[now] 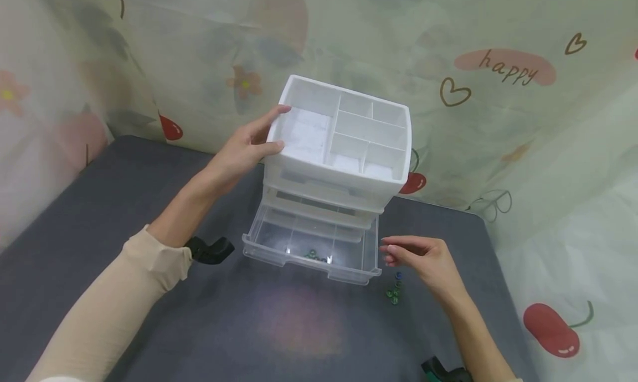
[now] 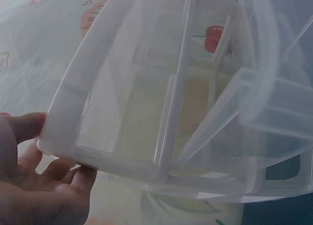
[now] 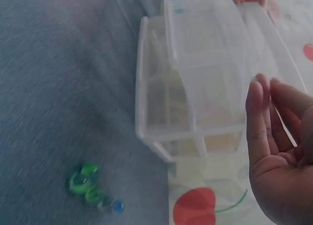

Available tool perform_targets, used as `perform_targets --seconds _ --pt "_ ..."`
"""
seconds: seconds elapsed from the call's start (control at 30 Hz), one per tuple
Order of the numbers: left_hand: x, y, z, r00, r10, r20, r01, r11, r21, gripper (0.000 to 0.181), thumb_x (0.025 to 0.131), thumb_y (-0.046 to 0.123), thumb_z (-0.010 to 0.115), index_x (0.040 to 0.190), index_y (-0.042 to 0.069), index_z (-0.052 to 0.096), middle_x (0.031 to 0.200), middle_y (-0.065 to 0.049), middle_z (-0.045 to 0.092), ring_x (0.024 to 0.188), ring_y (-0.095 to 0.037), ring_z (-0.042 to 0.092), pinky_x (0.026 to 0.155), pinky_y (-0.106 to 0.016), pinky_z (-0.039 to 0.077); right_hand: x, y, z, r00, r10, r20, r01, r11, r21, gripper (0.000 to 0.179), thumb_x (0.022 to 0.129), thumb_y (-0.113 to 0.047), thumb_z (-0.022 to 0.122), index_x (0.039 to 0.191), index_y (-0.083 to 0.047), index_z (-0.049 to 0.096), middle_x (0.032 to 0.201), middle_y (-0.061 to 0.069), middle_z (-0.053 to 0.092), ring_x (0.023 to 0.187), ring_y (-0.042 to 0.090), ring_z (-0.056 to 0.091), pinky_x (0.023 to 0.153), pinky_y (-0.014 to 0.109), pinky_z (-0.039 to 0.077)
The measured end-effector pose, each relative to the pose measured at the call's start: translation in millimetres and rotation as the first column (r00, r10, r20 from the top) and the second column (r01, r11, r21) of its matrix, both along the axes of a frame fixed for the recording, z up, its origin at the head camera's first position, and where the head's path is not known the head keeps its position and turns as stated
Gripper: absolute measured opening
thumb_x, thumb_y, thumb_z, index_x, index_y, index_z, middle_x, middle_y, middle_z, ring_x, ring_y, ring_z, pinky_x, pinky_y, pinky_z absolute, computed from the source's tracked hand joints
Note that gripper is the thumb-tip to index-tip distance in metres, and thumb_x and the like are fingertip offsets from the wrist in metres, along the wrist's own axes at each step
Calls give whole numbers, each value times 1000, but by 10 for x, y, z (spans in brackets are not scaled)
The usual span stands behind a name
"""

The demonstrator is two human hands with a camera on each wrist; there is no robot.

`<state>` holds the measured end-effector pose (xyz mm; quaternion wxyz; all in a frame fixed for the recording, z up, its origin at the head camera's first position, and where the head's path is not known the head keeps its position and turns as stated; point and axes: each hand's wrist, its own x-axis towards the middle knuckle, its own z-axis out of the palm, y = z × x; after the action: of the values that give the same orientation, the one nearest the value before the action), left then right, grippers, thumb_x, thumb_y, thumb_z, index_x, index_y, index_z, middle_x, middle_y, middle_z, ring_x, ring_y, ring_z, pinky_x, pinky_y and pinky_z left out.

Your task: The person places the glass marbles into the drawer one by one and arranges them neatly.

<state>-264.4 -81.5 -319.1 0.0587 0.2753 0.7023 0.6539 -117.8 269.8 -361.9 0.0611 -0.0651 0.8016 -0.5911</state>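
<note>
A white plastic drawer organizer point(image 1: 334, 182) with a divided top tray stands in the middle. Its lowest clear drawer point(image 1: 271, 254) is pulled out, with several green marbles point(image 1: 313, 254) near its front. My left hand point(image 1: 244, 146) grips the organizer's upper left edge, thumb and fingers on either side of the rim in the head view. To the right of the pulled-out drawer, my right hand point(image 1: 421, 257) hovers with fingers loosely bent, the tips near the thumb and nothing visible between them. Below it on the table lie several green marbles point(image 3: 85, 178) and a blue one point(image 3: 118, 206).
A dark grey cloth point(image 1: 199, 315) covers the table. Behind and beside it hangs a pale printed curtain point(image 1: 349, 33) with cherries and hearts. Black wrist straps point(image 1: 211, 251) sit at both wrists.
</note>
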Motion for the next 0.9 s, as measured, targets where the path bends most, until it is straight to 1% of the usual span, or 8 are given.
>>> perform_targets --seconds 0.13,0.3,0.4,0.5,0.57,0.63,0.73,0.9 --pt "47 6 58 1000 -3 12 3 1000 -1 57 93 11 52 143 25 30 149 12 16 134 -1 7 108 -32 11 52 54 -39 1000 -20 11 19 998 59 30 83 -15 67 107 4 65 99 20 65 80 31 65 75 34 50" --pt "150 15 160 1000 -4 16 3 1000 2 56 93 6 50 144 16 28 151 4 14 135 -3 6 108 -32 10 72 168 -167 999 -35 18 33 995 93 27 83 -16 67 104 0 67 99 20 66 83 37 63 74 36 50" --pt "185 19 185 1000 1 15 -1 1000 -3 56 93 6 49 144 14 27 151 2 14 135 -4 6 108 -31 10 76 247 -262 998 -61 21 59 993 105 26 82 -15 67 103 0 67 97 20 66 82 37 63 72 36 51" --pt "192 20 179 1000 0 14 0 1000 1 56 93 6 49 144 13 27 151 1 14 136 -4 6 108 -32 10 73 321 -368 995 -99 10 97 986 136 25 82 -16 68 103 -1 68 96 20 66 82 36 63 71 38 51" --pt "188 20 167 1000 -2 11 2 1000 3 56 93 6 50 144 13 26 151 2 14 136 -4 6 108 -33 10 55 398 -474 993 -117 -3 116 983 145 25 81 -17 69 102 -2 68 95 17 67 82 37 63 71 39 51" --pt "166 17 140 1000 -7 5 7 1000 12 57 93 7 50 144 14 27 151 2 14 135 -4 6 108 -34 10 34 479 -584 991 -135 -14 135 978 161 27 80 -19 71 102 -4 69 96 14 67 83 34 64 71 38 51" --pt "105 10 73 1000 -11 -1 11 1000 20 56 93 9 51 144 18 28 151 4 14 135 -2 6 108 -35 11 1 600 -742 989 -143 -30 146 974 172 31 79 -22 71 103 -3 68 96 10 68 83 28 65 70 34 51" --pt "16 6 -14 1000 -4 -10 4 1000 22 55 93 13 53 142 25 32 149 10 17 134 1 8 108 -35 12 -9 691 -855 989 -140 -44 146 969 197 36 80 -24 70 106 0 66 98 10 68 84 21 65 70 29 51"
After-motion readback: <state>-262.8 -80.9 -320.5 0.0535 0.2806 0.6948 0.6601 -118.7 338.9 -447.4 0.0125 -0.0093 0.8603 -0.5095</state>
